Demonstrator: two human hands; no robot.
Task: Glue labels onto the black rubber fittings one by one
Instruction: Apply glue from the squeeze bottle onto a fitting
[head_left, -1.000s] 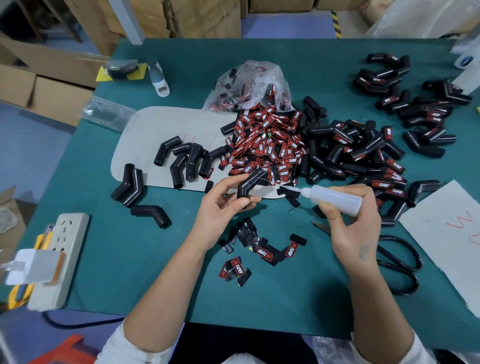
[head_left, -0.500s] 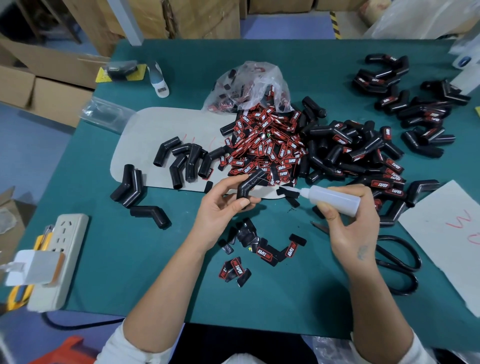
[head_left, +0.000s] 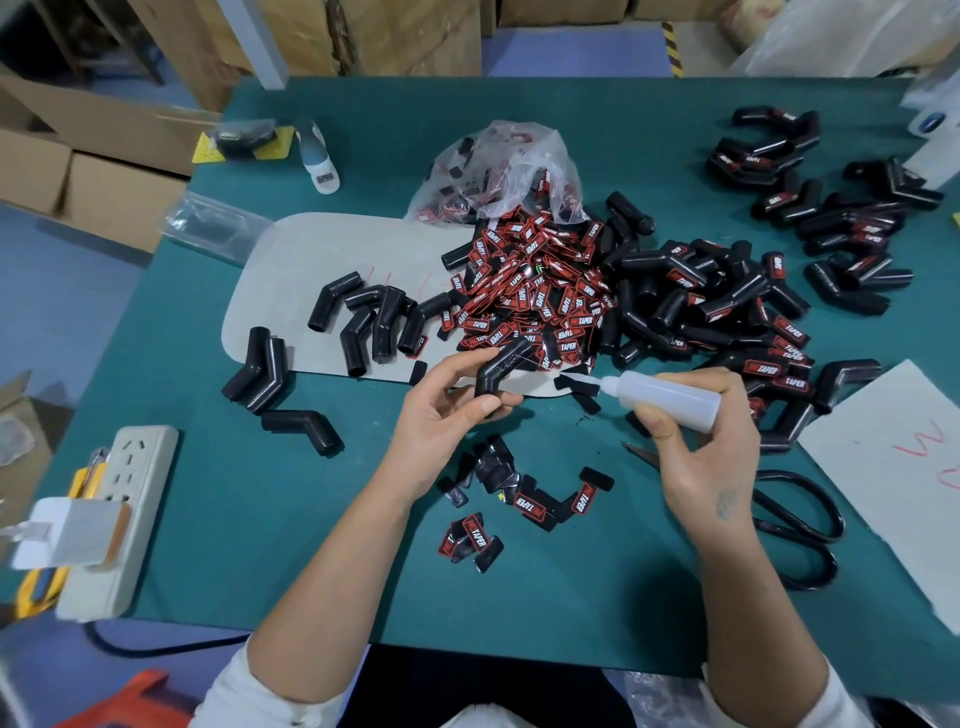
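Centrally, left hand (head_left: 441, 415) grips fitting (head_left: 501, 374); right hand (head_left: 696, 452) grips glue bottle (head_left: 665, 397).

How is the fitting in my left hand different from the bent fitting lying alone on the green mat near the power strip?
The held fitting is pinched in the left hand above the table; the lone fitting lies flat on the green mat, untouched. The held fitting stands nearly on end, while the lone fitting lies on its side. The glue bottle nozzle points toward the held one, not the lone one. Both are black bent tubes with no label showing.
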